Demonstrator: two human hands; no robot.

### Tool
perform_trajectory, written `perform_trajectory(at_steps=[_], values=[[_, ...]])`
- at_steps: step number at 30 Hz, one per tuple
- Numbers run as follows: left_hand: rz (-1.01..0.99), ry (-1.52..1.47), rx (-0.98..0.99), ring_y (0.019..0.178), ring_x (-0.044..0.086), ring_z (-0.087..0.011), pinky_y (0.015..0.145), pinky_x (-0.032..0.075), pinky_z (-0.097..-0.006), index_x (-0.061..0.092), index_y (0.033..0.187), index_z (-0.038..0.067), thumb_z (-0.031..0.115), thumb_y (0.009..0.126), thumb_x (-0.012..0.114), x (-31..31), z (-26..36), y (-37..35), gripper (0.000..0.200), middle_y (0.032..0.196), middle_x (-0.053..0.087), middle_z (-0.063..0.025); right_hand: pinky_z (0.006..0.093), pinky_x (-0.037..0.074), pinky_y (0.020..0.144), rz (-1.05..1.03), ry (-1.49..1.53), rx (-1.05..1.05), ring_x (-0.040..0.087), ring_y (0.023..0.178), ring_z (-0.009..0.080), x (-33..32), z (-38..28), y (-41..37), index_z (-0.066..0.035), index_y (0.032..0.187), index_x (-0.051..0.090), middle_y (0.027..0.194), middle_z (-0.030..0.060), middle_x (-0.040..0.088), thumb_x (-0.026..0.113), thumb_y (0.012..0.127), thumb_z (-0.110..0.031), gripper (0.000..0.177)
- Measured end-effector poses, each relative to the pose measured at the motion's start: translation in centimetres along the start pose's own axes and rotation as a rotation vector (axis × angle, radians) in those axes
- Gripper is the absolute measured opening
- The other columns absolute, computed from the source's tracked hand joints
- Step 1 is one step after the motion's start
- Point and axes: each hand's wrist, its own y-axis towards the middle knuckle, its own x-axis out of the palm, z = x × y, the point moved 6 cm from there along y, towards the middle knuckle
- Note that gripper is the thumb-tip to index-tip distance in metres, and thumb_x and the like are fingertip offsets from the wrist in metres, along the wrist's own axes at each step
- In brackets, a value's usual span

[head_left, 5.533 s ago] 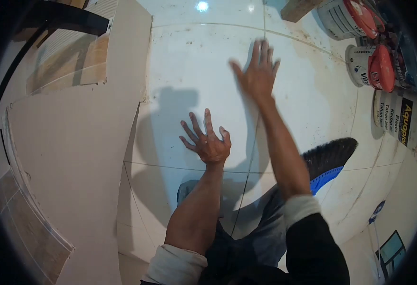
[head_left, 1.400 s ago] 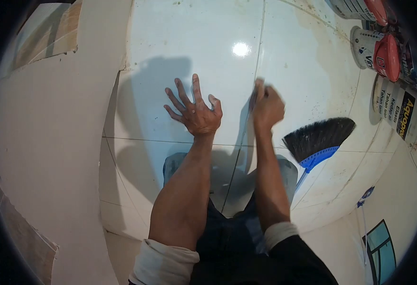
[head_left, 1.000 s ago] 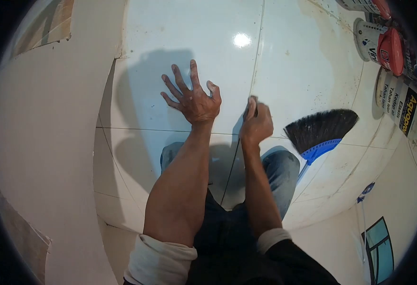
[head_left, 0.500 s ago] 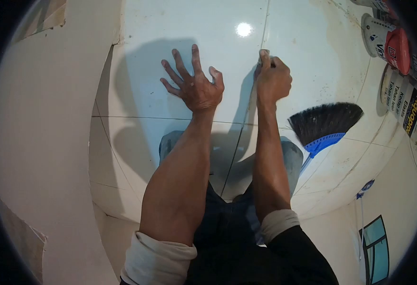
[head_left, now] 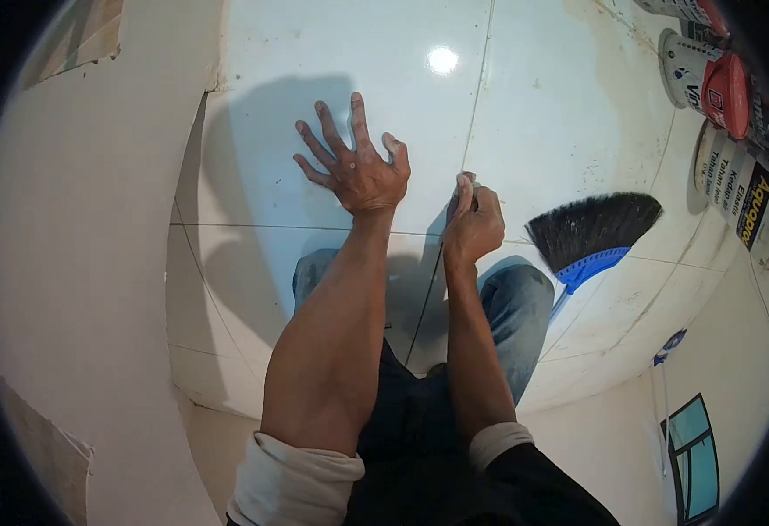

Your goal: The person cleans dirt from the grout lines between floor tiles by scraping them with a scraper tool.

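Observation:
My left hand (head_left: pixel 369 174) rests on the glossy white tiled floor (head_left: pixel 306 39), palm down with its fingers spread, holding nothing. To its right, my right hand (head_left: pixel 475 223) is closed, thumb along the top, over the joint line (head_left: pixel 479 92) between two tiles. A small greyish edge shows at its fingertips; what the fingers grip is mostly hidden and I cannot name it. Above the hand the joint looks pale, while below it the line is dark.
A broom head (head_left: pixel 590 237) with black bristles and a blue base lies right of my right knee. Paint buckets (head_left: pixel 684 66) and a red container (head_left: pixel 728 95) stand at the upper right. A pale wall (head_left: pixel 95 245) runs along the left. A window (head_left: pixel 693 460) shows lower right.
My right hand has slid back along the tile joint toward my body, and my right knee shows more. My left hand stays spread in nearly the same place on the floor.

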Motion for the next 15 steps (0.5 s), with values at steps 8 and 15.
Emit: perform_trajectory(at_steps=[8, 15], values=[[0.022, 0.001, 0.015, 0.159, 0.008, -0.0542, 0.118, 0.01, -0.0799, 0.035, 0.165, 0.028, 0.034, 0.089, 0.061, 0.4, -0.3, -0.2, 0.08, 0.169, 0.023, -0.0211, 0.0504, 0.052, 0.068, -0.012, -0.139, -0.101, 0.07, 0.078, 0.0387, 3.4, -7.7, 15.0, -0.006, 0.078, 0.071, 0.081, 0.0152, 0.073, 0.067, 0.099, -0.053, 0.052], [0.068, -0.022, 0.019, 0.157, 0.01, -0.0565, 0.116, 0.014, -0.0811, 0.041, 0.162, 0.027, 0.035, 0.088, 0.062, 0.0, -0.2, -0.3, 0.078, 0.168, 0.025, -0.0224, 0.0439, 0.048, 0.057, 0.006, -0.038, -0.011, 0.064, 0.064, 0.0307, -0.3, 4.8, -6.3, -0.008, 0.076, 0.07, 0.075, 0.0092, 0.067, 0.081, 0.093, -0.032, 0.032]])
